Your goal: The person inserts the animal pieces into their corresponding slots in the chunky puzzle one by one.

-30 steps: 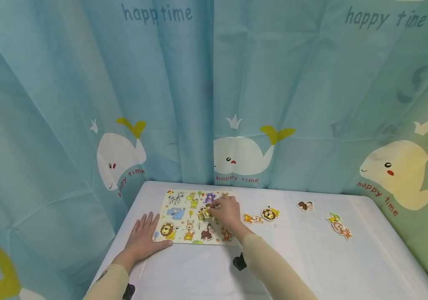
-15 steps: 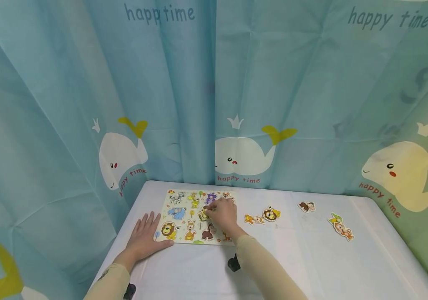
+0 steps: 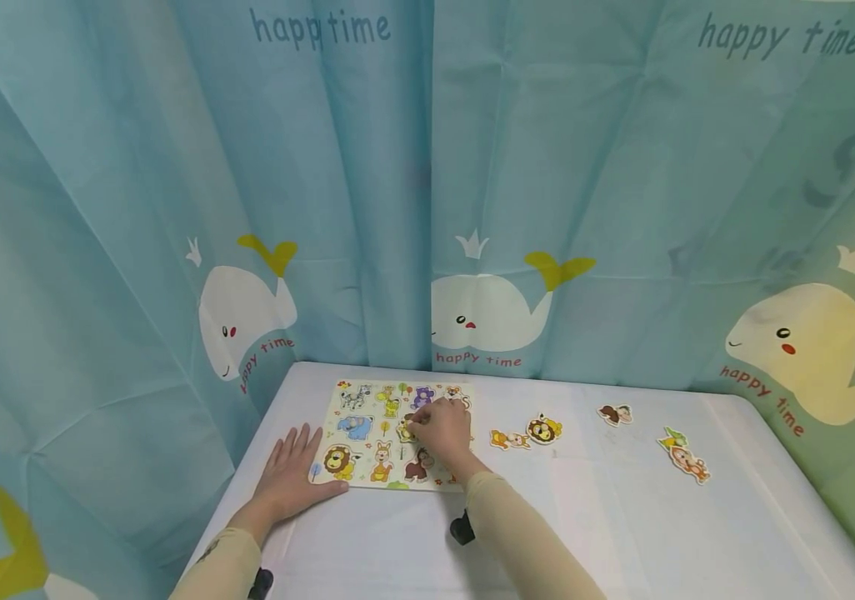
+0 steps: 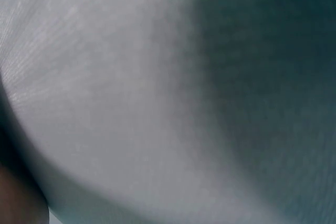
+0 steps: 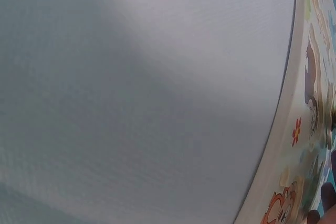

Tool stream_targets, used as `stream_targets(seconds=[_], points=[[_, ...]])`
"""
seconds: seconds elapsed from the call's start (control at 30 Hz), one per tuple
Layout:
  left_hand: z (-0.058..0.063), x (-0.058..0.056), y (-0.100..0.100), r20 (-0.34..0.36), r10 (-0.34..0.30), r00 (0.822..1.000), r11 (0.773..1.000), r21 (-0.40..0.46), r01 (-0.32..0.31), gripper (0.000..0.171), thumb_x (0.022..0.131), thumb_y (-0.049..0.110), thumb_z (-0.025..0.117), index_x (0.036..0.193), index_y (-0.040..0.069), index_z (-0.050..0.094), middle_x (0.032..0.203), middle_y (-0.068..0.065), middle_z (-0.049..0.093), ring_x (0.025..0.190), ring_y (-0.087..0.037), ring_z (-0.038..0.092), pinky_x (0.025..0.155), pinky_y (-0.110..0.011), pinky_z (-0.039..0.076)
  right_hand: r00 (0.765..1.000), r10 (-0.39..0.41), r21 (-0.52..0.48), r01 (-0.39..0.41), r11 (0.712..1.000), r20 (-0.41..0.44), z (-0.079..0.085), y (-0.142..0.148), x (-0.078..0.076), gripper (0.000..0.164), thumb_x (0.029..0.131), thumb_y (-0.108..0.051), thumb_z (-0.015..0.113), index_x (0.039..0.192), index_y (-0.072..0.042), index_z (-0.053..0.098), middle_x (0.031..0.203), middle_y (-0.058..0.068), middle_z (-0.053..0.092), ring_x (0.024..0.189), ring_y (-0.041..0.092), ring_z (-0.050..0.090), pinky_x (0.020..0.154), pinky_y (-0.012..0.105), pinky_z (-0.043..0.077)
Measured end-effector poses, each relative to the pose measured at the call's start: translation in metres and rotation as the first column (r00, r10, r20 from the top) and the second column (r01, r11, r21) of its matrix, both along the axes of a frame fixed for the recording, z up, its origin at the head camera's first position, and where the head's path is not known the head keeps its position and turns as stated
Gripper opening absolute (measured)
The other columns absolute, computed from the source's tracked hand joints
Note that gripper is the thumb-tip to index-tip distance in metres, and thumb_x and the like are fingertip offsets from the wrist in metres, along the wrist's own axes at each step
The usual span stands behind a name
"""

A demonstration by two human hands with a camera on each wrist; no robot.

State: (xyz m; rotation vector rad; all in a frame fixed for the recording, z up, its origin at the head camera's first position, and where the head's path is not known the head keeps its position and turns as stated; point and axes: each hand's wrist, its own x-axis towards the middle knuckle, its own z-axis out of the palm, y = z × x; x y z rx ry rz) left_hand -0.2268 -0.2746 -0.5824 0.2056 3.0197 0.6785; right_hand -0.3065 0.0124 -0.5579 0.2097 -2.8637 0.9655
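Note:
A flat puzzle board point(image 3: 367, 467) printed with cartoon animals lies near the table's back left. My left hand point(image 3: 288, 477) rests palm down at its lower left corner, fingers spread and straight, thumb along the front edge. Over the middle row, my right hand point(image 3: 444, 429) pinches a small yellow animal puzzle piece point(image 3: 403, 430) at the board. The fingers partly hide that piece, so its kind is unclear. The right hand also covers part of the board's right side. In the right wrist view, the board's edge point(image 5: 278, 119) and some dark fingertips point(image 5: 328, 198) show at the right.
Right of the board lie loose pieces: a kangaroo point(image 3: 508, 439) touching a lion point(image 3: 543, 429), a gorilla point(image 3: 613, 414), and a monkey point(image 3: 688, 464) against a green and yellow piece point(image 3: 672, 439). A blue whale-print curtain point(image 3: 367, 208) hangs behind the white table point(image 3: 622, 533).
My right hand has shifted slightly down and left over the board, bringing the yellow piece closer into the middle row. The left hand stays put; the head view has drifted slightly.

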Motion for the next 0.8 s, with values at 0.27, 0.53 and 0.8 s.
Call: stream_targets(seconds=[0.27, 0.53, 0.8], points=[[0.002, 0.001, 0.001, -0.007, -0.016, 1.000, 1.000, 0.004, 0.016, 0.123, 0.077, 0.079, 0.067, 0.160, -0.002, 0.025, 0.165, -0.029, 0.017, 0.153, -0.049, 0.008, 0.123, -0.062, 0.003, 1.000, -0.010, 0.005, 0.010, 1.000, -0.025, -0.003, 0.000, 0.000, 0.013, 0.083, -0.032, 0.085, 0.076, -0.024, 0.077, 0.086, -0.007, 0.059, 0.096, 0.023, 0.049, 0.092, 0.049, 0.041], [0.015, 0.003, 0.005, 0.053, -0.003, 0.999, 0.999, -0.042, 0.005, 0.121, 0.079, 0.075, 0.069, 0.160, -0.003, 0.024, 0.166, -0.028, 0.016, 0.153, -0.048, 0.007, 0.123, -0.062, 0.004, 1.000, -0.018, -0.006, 0.018, 1.000, -0.016, -0.002, -0.002, 0.000, 0.014, 0.083, -0.032, 0.086, 0.076, -0.024, 0.078, 0.082, -0.008, 0.055, 0.093, 0.021, 0.047, 0.091, 0.048, 0.039], [0.019, 0.004, 0.006, 0.077, 0.001, 0.997, 0.999, -0.038, 0.002, 0.121, 0.079, 0.074, 0.069, 0.161, -0.002, 0.022, 0.167, -0.028, 0.014, 0.153, -0.048, 0.006, 0.124, -0.062, 0.003, 1.000, -0.010, 0.009, 0.010, 1.000, -0.012, -0.002, -0.003, 0.001, 0.015, 0.083, -0.034, 0.086, 0.075, -0.024, 0.076, 0.083, -0.008, 0.055, 0.090, 0.021, 0.046, 0.094, 0.050, 0.039]])
